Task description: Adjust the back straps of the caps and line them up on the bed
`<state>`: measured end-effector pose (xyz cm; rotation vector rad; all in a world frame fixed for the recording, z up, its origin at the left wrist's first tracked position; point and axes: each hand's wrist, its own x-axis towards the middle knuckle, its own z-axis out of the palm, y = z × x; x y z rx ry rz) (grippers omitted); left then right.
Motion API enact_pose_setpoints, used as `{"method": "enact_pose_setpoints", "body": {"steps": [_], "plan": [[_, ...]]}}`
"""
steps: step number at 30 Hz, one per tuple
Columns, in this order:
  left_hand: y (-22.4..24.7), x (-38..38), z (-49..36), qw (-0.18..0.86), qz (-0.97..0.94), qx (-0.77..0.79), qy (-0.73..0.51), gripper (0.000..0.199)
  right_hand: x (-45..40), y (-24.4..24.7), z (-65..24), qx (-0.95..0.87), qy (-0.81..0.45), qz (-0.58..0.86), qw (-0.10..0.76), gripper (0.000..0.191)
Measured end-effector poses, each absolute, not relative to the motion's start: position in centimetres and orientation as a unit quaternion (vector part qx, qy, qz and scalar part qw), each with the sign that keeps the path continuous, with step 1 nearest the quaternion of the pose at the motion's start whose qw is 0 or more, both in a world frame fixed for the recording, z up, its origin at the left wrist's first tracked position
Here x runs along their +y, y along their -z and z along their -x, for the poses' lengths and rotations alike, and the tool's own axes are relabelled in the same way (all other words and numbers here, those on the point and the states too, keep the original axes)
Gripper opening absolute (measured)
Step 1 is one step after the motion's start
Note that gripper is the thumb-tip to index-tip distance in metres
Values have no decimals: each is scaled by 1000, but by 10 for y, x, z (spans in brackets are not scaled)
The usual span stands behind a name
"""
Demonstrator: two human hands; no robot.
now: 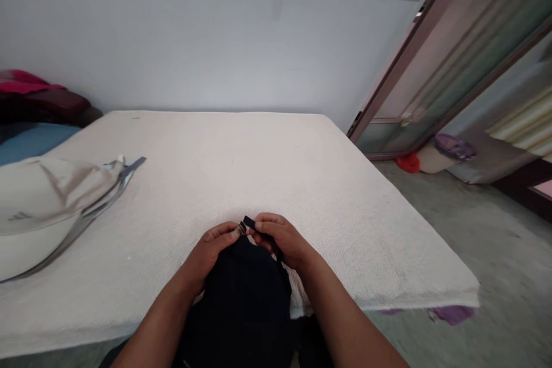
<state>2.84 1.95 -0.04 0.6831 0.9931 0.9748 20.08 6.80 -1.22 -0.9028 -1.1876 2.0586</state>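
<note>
A black cap [241, 299] lies low in front of me, partly over the near edge of the table. At its top end, my left hand [219, 240] pinches a small metal buckle [242, 227] between thumb and fingers. Close to its right, my right hand [280, 236] grips the black strap [249, 222], whose short free end sticks out to the left past the thumb, by the buckle. Whether the strap passes through the buckle I cannot tell. The fingers hide part of the strap.
Beige caps [43, 201] lie stacked at the left on the table [259, 161], which has a pale textured cover. Behind them is a pile of cloth [38, 103]. A white wall [207, 40] borders the back. At the right are a sliding door [405, 69] and grey floor [495, 241].
</note>
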Motion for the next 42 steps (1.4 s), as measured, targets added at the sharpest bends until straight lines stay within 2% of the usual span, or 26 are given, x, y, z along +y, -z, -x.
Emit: {"method": "enact_pose_setpoints", "body": {"steps": [18,30,42], "plan": [[-1,15,-27,727,-306,436,-433,14,65,12,-199,-453,-801,319,228,10],[9,13,-20,719,-293,467,-424,14,66,16,-203,-466,-795,307,238,20],[10,14,-21,708,-325,483,-399,13,67,17,-205,-477,-793,301,231,19]]}}
